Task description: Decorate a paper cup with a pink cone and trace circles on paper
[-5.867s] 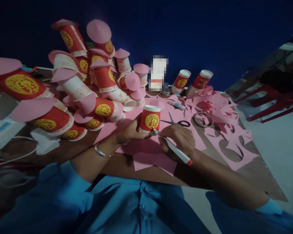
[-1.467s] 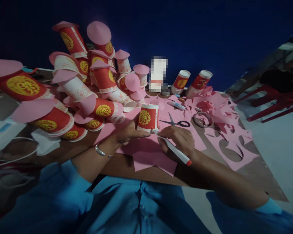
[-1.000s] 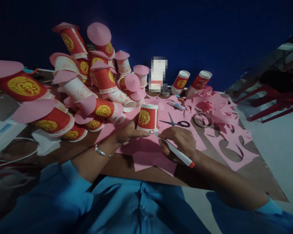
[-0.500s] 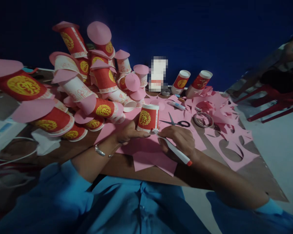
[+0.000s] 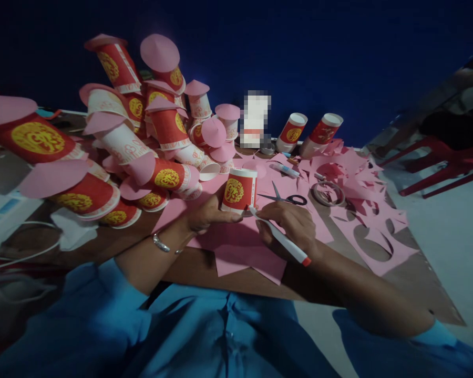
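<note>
A red paper cup [image 5: 239, 190] with a yellow emblem stands upside down on a pink paper sheet [image 5: 236, 247]. My left hand [image 5: 207, 214] presses against the cup's lower left side and steadies it. My right hand [image 5: 292, 227] grips a white pen with a red end [image 5: 280, 237], and the pen's tip touches the paper at the cup's lower right rim.
A heap of red cups capped with pink paper discs [image 5: 142, 142] fills the left and back of the table. Black-handled scissors [image 5: 284, 198], a tape roll [image 5: 327, 193] and a glue pen [image 5: 284, 169] lie beyond the cup. Pink offcuts [image 5: 362, 210] cover the right side. Two more cups [image 5: 307, 131] stand at the back.
The cup has turned a little under my left hand and its emblem faces more to the left. My right hand has moved the pen tip slightly along the cup's rim.
</note>
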A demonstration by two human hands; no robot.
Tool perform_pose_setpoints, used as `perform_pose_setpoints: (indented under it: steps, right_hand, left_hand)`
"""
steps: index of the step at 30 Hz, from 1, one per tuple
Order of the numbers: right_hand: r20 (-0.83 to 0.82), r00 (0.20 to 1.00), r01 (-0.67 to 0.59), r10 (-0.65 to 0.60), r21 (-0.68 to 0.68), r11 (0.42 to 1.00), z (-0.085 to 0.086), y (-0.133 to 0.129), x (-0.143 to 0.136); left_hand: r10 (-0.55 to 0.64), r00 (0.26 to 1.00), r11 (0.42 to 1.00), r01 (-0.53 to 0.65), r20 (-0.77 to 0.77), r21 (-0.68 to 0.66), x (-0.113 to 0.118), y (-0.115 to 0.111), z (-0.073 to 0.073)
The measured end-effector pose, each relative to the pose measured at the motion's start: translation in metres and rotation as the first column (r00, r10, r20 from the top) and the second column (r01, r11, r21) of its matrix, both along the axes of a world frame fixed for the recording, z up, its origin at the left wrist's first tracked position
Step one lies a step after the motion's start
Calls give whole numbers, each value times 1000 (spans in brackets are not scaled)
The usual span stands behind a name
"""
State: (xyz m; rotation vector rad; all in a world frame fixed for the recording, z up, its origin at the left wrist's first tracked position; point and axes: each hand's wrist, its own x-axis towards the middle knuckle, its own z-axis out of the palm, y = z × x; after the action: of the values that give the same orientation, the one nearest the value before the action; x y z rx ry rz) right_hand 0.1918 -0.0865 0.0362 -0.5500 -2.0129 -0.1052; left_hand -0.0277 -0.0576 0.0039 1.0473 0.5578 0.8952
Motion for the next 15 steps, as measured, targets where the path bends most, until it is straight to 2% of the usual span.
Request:
perform_pose_setpoints:
  steps: [15]
  right_hand:
    - [-3, 1000, -3, 3, 12, 1000, 0, -2, -1]
  left_hand:
    - [18, 999, 1000, -19, -42, -18, 1, 0, 1]
